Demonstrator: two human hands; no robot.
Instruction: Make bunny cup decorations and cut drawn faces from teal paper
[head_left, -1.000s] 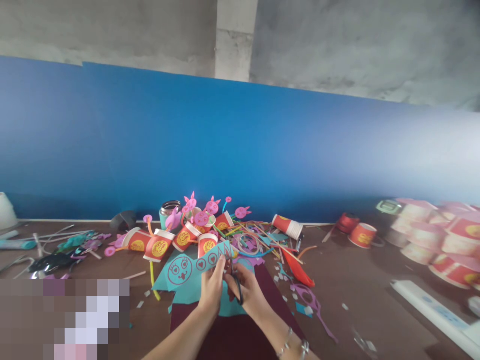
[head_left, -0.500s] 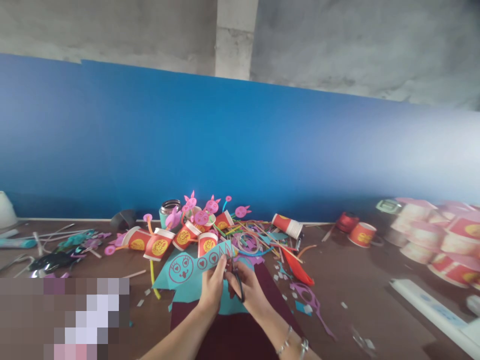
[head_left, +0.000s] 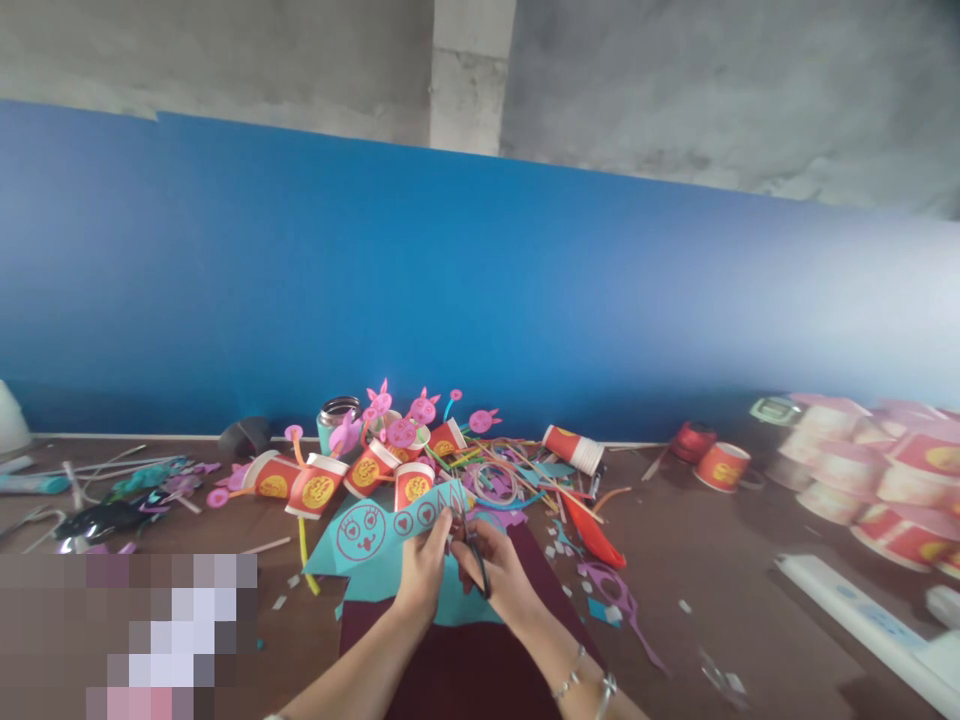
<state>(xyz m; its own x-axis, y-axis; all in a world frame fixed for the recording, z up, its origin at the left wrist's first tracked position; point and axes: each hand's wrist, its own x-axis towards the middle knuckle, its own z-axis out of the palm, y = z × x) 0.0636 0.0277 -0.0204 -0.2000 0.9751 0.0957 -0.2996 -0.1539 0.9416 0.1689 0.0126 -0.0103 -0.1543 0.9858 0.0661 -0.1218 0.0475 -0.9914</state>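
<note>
My left hand [head_left: 424, 570] is closed on a strip of turquoise paper [head_left: 337, 540], its thumb on top near the right end. Drawn on that paper are a round face, small circles with hearts and pointed ear shapes. My right hand [head_left: 495, 565] grips a pair of scissors [head_left: 478, 560] with dark handles, the blades at the paper's right end by my left thumb. How far the blades are apart is hidden by my fingers. Below both hands lies more turquoise paper [head_left: 457, 600] over a dark maroon sheet [head_left: 457, 670].
Red paper cups [head_left: 315, 487] with pink animal cutouts stand behind my hands. Tangled coloured strips [head_left: 502, 480] and a red pouch-like item [head_left: 596, 535] lie beyond. At right are stacked cups [head_left: 847, 480] and a white power strip [head_left: 847, 610]. Purple scraps [head_left: 619, 600] lie nearer.
Both hands stay almost in place, with the scissors still at the paper's right end. The whole view has shifted very slightly.
</note>
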